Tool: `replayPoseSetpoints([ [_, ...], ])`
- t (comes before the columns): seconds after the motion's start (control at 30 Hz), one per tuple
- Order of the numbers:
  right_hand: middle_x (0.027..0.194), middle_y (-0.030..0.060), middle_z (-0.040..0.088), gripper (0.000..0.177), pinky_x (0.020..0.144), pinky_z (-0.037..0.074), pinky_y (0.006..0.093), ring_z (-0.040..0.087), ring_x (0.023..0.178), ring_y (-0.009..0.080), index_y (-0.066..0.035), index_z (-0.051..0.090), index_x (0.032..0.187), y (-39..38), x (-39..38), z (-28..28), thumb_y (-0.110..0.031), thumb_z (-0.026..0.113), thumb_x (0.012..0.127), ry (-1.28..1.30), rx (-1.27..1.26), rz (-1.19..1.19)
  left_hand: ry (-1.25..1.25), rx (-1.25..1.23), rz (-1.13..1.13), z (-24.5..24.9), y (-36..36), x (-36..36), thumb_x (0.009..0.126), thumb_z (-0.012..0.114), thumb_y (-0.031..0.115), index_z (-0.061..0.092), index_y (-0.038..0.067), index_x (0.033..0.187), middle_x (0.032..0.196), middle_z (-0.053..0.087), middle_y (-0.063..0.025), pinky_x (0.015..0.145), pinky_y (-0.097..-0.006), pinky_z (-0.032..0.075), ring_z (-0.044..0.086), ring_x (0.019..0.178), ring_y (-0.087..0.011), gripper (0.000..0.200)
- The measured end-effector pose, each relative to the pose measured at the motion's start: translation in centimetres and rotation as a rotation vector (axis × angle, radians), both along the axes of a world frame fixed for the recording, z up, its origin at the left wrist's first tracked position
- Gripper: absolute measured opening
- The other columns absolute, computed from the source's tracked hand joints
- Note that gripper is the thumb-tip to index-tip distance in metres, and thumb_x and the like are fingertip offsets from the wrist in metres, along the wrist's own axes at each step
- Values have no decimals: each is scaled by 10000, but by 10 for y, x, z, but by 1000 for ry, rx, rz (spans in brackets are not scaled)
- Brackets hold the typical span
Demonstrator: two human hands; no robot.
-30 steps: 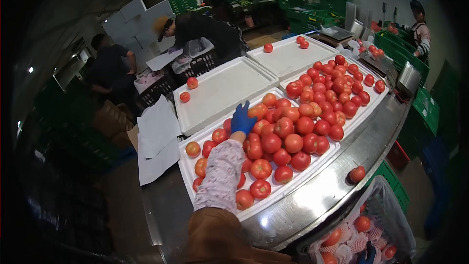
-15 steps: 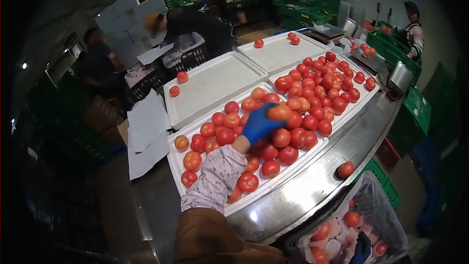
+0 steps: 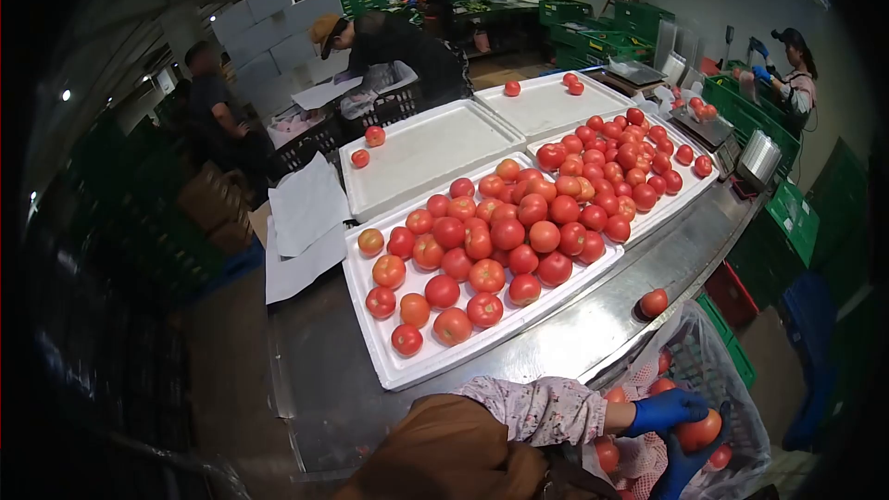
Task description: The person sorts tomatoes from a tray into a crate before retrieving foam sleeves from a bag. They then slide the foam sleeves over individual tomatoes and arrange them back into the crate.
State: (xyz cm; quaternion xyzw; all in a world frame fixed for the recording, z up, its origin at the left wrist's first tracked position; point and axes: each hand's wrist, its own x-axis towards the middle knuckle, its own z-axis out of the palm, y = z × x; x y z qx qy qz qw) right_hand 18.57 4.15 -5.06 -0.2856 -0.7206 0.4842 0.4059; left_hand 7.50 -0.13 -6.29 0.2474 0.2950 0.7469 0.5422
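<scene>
My left hand [image 3: 665, 410], in a blue glove, reaches down over the lined crate [image 3: 755, 444] at lower right, its fingers on a large red tomato [image 3: 699, 431]. From below and beside it, my right hand [image 3: 687, 470], also blue-gloved, is cupped round the same tomato. Other tomatoes [image 3: 607, 454] and pink-white foam nets [image 3: 639, 452] lie in the crate under my hands. Part of my right hand is in shadow. On the steel table, a white tray [image 3: 407, 372] is heaped with red and orange tomatoes [image 3: 507, 233].
A second tomato-filled tray [image 3: 667, 194] adjoins it at right. Behind are two white trays [image 3: 431, 159] with a few tomatoes. One loose tomato [image 3: 653, 303] sits near the table edge [image 3: 546, 356]. White paper sheets [image 3: 301, 241] lie at left. Co-workers stand beyond; a scale [image 3: 704, 125] is at right.
My left hand has moved from the heaped tray down to the crate, where it now meets my right hand at a tomato. My right hand has turned round that tomato. The view has shifted.
</scene>
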Motion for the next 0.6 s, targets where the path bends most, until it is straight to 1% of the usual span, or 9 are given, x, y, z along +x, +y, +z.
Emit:
replayPoseSetpoints([
  [0.03,1266,134,366,885,1001,277,344,371,1179,258,-61,223,1332,3,5,-1,-73,682,576,-3,-5,-15,-548,91,24,-6,3,9,839,517,230,465,68,1195,1101,536,-131,850,-380,427,538,1005,-283,394],
  [0.07,1264,133,367,880,999,279,344,372,1177,258,-60,226,1330,7,15,-3,-76,683,578,-10,-8,-28,-544,96,27,-13,8,8,839,517,230,465,68,1195,1101,536,-131,850,-380,427,538,1005,-283,394],
  [0.17,1257,132,371,865,995,285,345,376,1171,258,-56,236,1322,12,33,-6,-86,688,585,-32,-21,-68,134,-213,-336,-13,17,-4,857,478,260,468,100,1186,1071,527,-106,813,-396,452,554,920,-276,367],
  [0.2,1255,131,372,860,993,287,345,377,1170,258,-55,239,1319,13,40,-6,-89,689,587,-35,-26,-83,30,-261,-195,-33,31,16,860,470,280,460,87,1198,1042,531,-120,709,-349,498,575,833,-253,389],
  [0.23,1253,131,373,855,992,289,345,378,1168,258,-54,242,1317,14,45,-6,-93,690,590,-41,-28,-98,36,-257,-196,-43,41,26,860,470,280,460,87,1198,1042,531,-120,709,-349,498,575,833,-253,389],
  [0.3,1248,130,376,845,989,293,345,381,1164,259,-52,248,1312,17,52,-7,-99,693,595,-47,-36,-118,349,105,-266,-48,52,33,864,468,288,448,76,1217,1013,539,-121,602,-278,508,582,776,-214,412],
  [0.33,1246,130,377,841,987,296,345,382,1162,259,-50,252,1309,18,53,-6,-102,695,597,-54,-40,-137,436,80,-242,-46,51,34,868,467,273,423,79,1251,976,545,-103,542,-248,502,579,752,-172,431],
  [0.47,1237,128,382,821,981,304,346,387,1155,259,-45,265,1299,23,63,-8,-116,701,607,-76,-50,-183,363,109,-361,-43,47,33,867,480,262,399,74,1276,986,544,-98,580,-247,501,579,768,-162,457],
  [0.6,1228,126,387,803,976,312,346,392,1148,259,-41,278,1289,20,73,-14,-129,706,616,-74,-70,-218,312,38,-422,-35,38,35,874,484,245,401,48,1275,1110,522,-84,705,-256,471,543,912,-162,454],
])
